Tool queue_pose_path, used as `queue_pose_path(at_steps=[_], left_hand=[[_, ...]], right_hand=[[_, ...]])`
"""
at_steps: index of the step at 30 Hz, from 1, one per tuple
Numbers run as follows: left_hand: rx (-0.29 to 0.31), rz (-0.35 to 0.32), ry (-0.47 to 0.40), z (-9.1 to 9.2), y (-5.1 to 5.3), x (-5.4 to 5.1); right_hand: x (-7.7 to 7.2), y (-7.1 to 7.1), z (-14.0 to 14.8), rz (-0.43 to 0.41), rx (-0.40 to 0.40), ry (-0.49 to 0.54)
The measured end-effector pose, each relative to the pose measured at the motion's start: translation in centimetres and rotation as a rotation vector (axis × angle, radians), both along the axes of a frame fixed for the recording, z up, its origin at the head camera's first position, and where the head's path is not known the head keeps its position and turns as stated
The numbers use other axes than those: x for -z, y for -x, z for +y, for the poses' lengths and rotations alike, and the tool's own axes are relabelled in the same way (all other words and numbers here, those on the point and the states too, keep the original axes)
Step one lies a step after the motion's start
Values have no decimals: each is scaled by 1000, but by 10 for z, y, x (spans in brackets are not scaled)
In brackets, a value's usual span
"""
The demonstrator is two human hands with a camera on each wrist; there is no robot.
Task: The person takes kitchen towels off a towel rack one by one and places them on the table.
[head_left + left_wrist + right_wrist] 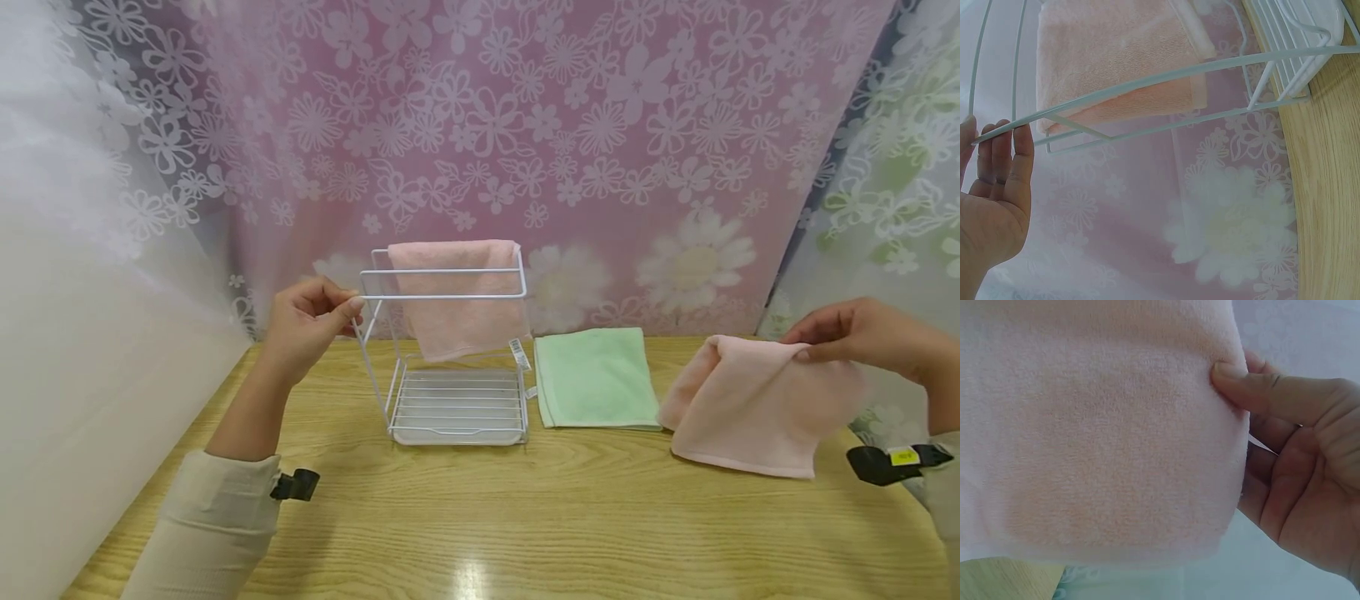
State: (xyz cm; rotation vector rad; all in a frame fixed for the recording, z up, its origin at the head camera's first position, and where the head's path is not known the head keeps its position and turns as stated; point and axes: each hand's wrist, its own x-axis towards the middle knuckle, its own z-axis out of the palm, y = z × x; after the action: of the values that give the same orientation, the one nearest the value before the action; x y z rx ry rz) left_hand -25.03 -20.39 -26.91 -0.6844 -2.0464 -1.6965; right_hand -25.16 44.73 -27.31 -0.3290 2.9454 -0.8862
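A white wire rack (442, 297) stands on the table, and one pink towel (457, 312) hangs over its rear top bar. My left hand (311, 325) pinches the rack's upper left corner between thumb and fingers; the left wrist view shows that hand (1000, 181) at the end of the wire frame. My right hand (873, 337) pinches a second pink towel (750, 408) by its upper edge, and the cloth drapes down beside the green towel. In the right wrist view the thumb lies on the front of this towel (1116, 437), with the other fingers behind it.
A folded green towel (596, 379) lies between the rack and the held towel. At the rack's base is a white tray (457, 433) under wire slats. A flowered curtain (562, 150) hangs behind the wooden table (480, 517), and a pale sheet (105, 333) borders the left side.
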Motion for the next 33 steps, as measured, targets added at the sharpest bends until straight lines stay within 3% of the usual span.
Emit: queue_pose_path(at_steps=[11, 21, 28, 33], left_hand=[[6, 6, -12, 1, 0, 0], [18, 11, -19, 0, -1, -1], [3, 14, -17, 0, -1, 0], [6, 18, -19, 0, 0, 0]], right_hand=[[10, 16, 6, -16, 79, 1], [17, 41, 10, 30, 122, -100], [40, 55, 3, 124, 164, 31], [60, 60, -4, 179, 201, 69]])
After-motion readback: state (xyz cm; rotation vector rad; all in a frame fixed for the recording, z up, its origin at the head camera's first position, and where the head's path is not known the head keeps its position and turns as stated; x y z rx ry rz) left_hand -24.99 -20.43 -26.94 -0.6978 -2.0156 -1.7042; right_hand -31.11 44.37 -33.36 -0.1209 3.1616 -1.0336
